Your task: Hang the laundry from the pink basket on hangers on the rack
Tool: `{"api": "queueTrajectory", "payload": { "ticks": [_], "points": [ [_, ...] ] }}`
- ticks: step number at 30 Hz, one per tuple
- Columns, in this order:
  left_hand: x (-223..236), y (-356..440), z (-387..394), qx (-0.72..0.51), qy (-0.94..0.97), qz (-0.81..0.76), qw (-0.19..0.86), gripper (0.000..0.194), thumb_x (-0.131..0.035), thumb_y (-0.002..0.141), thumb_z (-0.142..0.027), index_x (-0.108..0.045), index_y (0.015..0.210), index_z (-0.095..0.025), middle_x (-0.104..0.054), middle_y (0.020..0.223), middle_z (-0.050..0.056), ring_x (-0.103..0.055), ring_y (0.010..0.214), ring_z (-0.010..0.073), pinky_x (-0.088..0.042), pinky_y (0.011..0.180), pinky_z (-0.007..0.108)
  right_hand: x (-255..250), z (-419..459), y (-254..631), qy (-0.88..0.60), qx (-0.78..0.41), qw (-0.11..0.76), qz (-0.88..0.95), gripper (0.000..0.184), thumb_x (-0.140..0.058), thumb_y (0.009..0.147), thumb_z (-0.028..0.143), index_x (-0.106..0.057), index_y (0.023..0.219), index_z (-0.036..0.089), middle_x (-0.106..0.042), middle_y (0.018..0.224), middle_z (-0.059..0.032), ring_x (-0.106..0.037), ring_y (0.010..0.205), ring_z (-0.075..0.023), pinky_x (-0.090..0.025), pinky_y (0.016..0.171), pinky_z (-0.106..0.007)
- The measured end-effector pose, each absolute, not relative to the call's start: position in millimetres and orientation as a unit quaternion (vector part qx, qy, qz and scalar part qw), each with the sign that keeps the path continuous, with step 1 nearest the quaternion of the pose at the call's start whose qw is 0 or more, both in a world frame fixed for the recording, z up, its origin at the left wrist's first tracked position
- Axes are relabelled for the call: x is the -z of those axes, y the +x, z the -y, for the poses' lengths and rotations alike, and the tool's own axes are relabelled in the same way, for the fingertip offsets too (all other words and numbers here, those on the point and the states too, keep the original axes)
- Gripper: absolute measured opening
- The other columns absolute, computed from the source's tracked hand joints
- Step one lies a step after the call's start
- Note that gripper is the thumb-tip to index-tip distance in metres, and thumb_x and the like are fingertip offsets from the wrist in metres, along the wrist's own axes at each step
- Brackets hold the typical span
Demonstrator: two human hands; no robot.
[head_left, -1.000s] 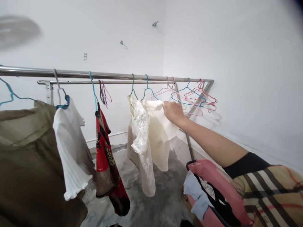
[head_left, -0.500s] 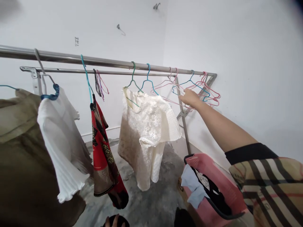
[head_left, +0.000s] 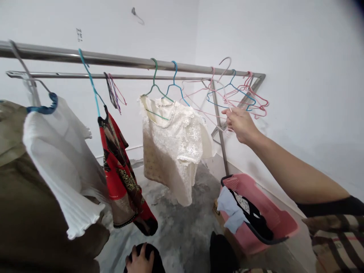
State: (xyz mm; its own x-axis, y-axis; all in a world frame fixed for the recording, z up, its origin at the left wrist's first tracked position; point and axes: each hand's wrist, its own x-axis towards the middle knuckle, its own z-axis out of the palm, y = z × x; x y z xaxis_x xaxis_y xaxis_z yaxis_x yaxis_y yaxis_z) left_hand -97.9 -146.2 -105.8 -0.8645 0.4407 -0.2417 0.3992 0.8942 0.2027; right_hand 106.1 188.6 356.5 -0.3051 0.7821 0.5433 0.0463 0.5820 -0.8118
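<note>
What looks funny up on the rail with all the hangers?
The hook of a pale pink wire hanger pokes up above the steel rail instead of curling over it like the others. It looks odd because the hanger sits tilted, with its wire pinched in the person's right hand.

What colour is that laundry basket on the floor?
Pink plastic laundry basket, with a dark rim; it shows best in the head view.
</note>
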Motion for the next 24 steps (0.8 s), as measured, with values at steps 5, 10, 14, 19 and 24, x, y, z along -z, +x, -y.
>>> {"api": "queueTrajectory", "payload": {
  "ticks": [5, 10, 14, 19, 24],
  "points": [
    [93, -93, 147, -0.070, 0.237, -0.957, 0.151, 0.056, -0.036, 0.088, -0.051, -0.051, 0.137, -0.028, -0.042, 0.147, 0.014, -0.039, 0.131, 0.0422, -0.038, 0.095, 0.063, -272, -148, 188, -0.272, -0.346, 0.573, 0.691, 0.022, -0.056, 0.089, 0.041, -0.061, 0.090, 0.020, -0.033, 0.051, 0.0062, -0.030, 0.044, -0.0081, -0.024, 0.042, -0.024],
    [91, -93, 139, -0.057, 0.237, -0.957, 0.159, 0.063, -0.035, 0.086, -0.059, -0.048, 0.139, -0.028, -0.037, 0.149, 0.016, -0.036, 0.131, 0.0445, -0.038, 0.094, 0.065, -166, -106, 253, -0.322, -0.353, 0.633, 0.609, 0.024, -0.056, 0.090, 0.045, -0.059, 0.089, 0.021, -0.036, 0.049, 0.0075, -0.032, 0.042, -0.0076, -0.027, 0.042, -0.023],
    [96, -97, 136, -0.019, 0.250, -0.954, 0.165, 0.067, -0.031, 0.086, -0.063, -0.043, 0.142, -0.029, -0.033, 0.151, 0.016, -0.034, 0.133, 0.0447, -0.037, 0.094, 0.064, -94, -82, 289, -0.389, -0.467, 0.590, 0.531, 0.031, -0.069, 0.080, 0.047, -0.059, 0.095, 0.022, -0.038, 0.051, 0.0089, -0.034, 0.044, -0.0072, -0.029, 0.043, -0.022],
    [93, -93, 127, 0.013, 0.260, -0.954, 0.146, 0.067, -0.030, 0.088, -0.062, -0.044, 0.142, -0.024, -0.033, 0.150, 0.020, -0.031, 0.135, 0.0454, -0.032, 0.097, 0.067, -50, -79, 317, -0.492, -0.569, 0.510, 0.417, 0.038, -0.067, 0.077, 0.053, -0.065, 0.091, 0.018, -0.032, 0.053, 0.0085, -0.024, 0.044, -0.0051, -0.017, 0.041, -0.020],
    [94, -56, 78, 0.022, 0.393, -0.914, 0.102, 0.058, -0.042, 0.090, -0.046, -0.046, 0.140, -0.017, -0.026, 0.154, 0.023, -0.016, 0.143, 0.0435, -0.018, 0.106, 0.069, -17, -97, 341, -0.592, -0.497, 0.496, 0.395, 0.044, -0.057, 0.082, 0.060, -0.067, 0.092, 0.018, -0.029, 0.052, 0.0078, -0.023, 0.043, -0.0066, -0.017, 0.041, -0.021]
  ]
}}
